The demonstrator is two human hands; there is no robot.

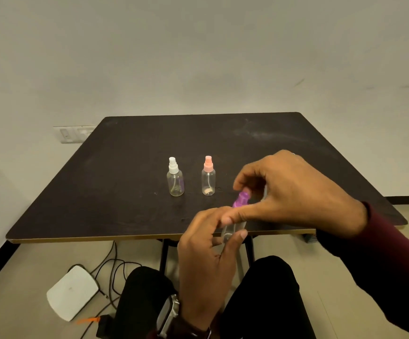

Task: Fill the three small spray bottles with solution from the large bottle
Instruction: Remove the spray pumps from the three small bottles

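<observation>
Purple-capped spray bottle [235, 217] held over near edge of table [125, 192], tilted.
Left hand [205, 260] grips its clear body; right hand [291, 192] pinches the purple cap. White-capped bottle [175, 178] and pink-capped bottle [208, 177] stand upright mid-table, clear, apparently empty.

Purple-capped bottle [234, 226] body mostly hidden by fingers, motion-blurred, fill level unreadable
</observation>
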